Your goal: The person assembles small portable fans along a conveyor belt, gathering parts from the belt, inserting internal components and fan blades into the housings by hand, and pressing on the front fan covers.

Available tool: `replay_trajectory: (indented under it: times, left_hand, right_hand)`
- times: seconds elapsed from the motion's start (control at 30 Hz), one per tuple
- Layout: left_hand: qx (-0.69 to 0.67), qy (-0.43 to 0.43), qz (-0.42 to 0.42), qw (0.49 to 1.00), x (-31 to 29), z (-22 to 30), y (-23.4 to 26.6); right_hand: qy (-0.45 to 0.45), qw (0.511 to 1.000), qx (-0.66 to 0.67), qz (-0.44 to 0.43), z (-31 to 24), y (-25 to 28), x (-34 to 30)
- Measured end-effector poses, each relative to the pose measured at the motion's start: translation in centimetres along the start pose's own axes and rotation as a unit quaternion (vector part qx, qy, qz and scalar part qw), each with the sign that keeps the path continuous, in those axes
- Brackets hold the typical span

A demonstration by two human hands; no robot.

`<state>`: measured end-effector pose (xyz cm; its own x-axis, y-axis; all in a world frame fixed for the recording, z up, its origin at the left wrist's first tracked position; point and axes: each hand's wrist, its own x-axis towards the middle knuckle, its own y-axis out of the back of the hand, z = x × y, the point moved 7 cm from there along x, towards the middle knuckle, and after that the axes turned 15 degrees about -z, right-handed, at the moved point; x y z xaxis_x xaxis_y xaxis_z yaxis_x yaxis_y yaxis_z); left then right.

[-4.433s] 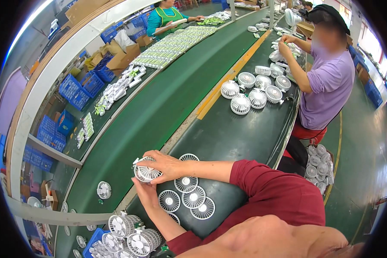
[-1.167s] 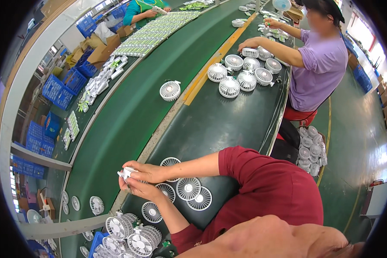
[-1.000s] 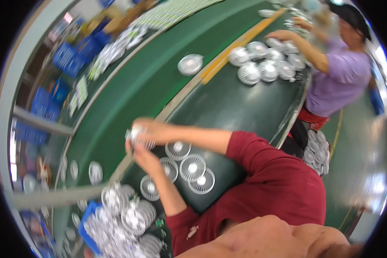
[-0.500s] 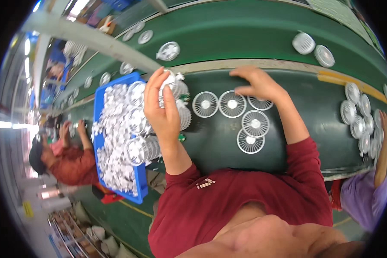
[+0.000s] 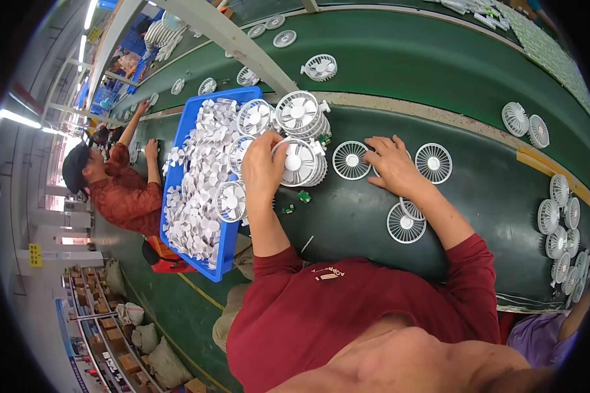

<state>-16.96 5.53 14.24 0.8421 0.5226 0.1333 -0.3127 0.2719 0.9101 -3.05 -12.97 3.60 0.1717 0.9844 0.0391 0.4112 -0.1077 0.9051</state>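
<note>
My left hand point(image 5: 262, 168) is closed at the left rim of a white fan housing point(image 5: 299, 164) with blades inside, on top of a stack. Its thumb and bent fingers meet the rim; the exact grip is partly hidden. To the right, my right hand point(image 5: 398, 169) lies with fingers spread over a round white grille, which it mostly covers. Flat on the table beside it are one grille point(image 5: 351, 160) to the left and another grille point(image 5: 433, 163) to the right. Two more overlap nearer me, the front grille point(image 5: 406, 223) showing most. A second housing stack point(image 5: 299, 112) stands behind.
A blue bin point(image 5: 224, 252) full of white fan blades point(image 5: 200, 177) stands left, housings along its right side. Small green circuit boards point(image 5: 304, 196) lie near the stack. Beyond a ledge runs a green belt point(image 5: 400, 59) with fan parts. More grilles point(image 5: 556, 242) lie far right. A co-worker point(image 5: 121, 190) works left.
My left hand has come down from raised, straight fingers to the front housing's rim. My right hand has moved left and down onto the middle grille. The whole view has shifted.
</note>
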Motion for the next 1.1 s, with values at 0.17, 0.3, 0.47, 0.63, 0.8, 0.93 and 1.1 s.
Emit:
replay_trajectory:
  times: [0.17, 0.3, 0.47, 0.63, 0.8, 0.93, 1.1]
  left_hand:
    - [0.008, 0.029, 0.009, 1.0, -0.2, 2.1, 2.1]
    - [-0.201, -0.021, 0.059, 0.978, 0.8, 3.1, 1.9]
    - [-0.661, -0.123, -0.006, 0.74, 4.5, 6.9, -7.5]
    - [-0.837, -0.038, -0.093, 0.539, 7.8, 10.2, -16.0]
    - [-0.895, -0.045, -0.174, 0.408, 10.1, 13.6, -19.4]
    - [-0.892, -0.028, -0.281, 0.353, 9.0, 16.6, -20.2]
    - [-0.886, 0.031, -0.295, 0.356, 9.0, 15.8, -20.7]
  right_hand:
    - [0.025, 0.999, -0.022, 0.028, 0.2, -0.1, 0.0]
    - [0.081, 0.994, 0.057, 0.052, 0.6, 2.3, 0.2]
    - [-0.041, 0.912, 0.337, 0.232, 7.3, 9.8, -3.4]
    - [-0.039, 0.729, 0.55, 0.405, 13.8, 12.6, -8.4]
    - [-0.01, 0.744, 0.59, 0.315, 12.6, 11.7, -6.7]
    - [-0.105, 0.858, 0.445, 0.236, 11.5, 10.4, -5.8]
    - [-0.132, 0.932, 0.104, 0.322, 8.2, 12.0, -6.2]
